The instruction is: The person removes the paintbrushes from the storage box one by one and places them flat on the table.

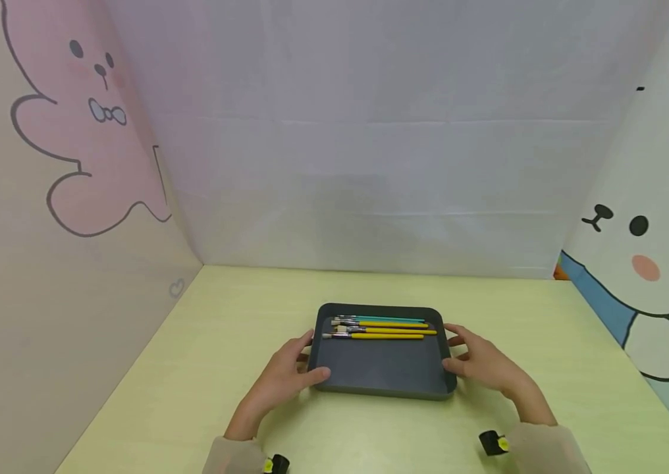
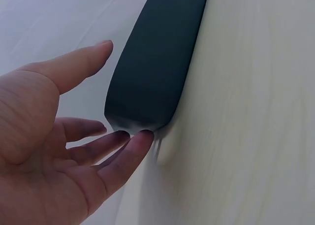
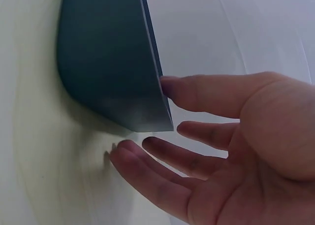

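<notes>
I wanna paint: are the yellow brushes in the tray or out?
In: the yellow brushes lie inside the dark tray, within its rim.

The left hand (image 2: 54,173) enters from the left side of the frame, thumb spread from the fingers. The fingertips (image 2: 144,138) lie at the lower end of the dark tray (image 2: 153,57); the thumb tip stands just beside its edge. A pale tabletop (image 2: 246,112) occupies the right.
</notes>
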`<state>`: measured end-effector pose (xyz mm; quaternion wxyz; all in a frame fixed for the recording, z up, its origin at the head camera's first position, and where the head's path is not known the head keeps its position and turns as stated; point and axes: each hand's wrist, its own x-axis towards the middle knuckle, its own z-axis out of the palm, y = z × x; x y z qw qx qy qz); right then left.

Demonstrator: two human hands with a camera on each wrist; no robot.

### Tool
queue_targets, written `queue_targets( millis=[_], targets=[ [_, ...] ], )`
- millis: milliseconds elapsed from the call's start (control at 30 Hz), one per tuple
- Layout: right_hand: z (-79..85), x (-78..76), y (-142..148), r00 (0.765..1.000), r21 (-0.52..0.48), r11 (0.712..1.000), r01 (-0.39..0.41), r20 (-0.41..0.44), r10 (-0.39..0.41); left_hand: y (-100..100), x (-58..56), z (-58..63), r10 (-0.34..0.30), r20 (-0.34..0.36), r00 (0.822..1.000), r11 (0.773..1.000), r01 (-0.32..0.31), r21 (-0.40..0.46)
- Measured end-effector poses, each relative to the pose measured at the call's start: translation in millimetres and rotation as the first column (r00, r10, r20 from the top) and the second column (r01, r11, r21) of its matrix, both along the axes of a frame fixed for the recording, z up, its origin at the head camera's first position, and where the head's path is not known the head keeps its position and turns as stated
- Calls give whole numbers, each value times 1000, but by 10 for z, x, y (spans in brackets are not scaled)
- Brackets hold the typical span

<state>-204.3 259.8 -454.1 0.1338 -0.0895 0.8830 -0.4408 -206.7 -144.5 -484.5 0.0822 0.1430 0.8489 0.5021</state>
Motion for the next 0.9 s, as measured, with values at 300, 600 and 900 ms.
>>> queue_targets(
  millis=[300,600,900],
  targets=[
    [-6,-26,-32,973,130,991,19,-230,11,35,-10,-48,45,-18,999,999,-45,5],
    [110,-100,-196,886,276,961,9,-448,121,124,-20,-115,79,-64,995,990,-86,-116],
    [342,-292,-381,839,378,924,-59,-483,251,150,26,-61,94,-71,993,986,-103,-133]
  ],
)
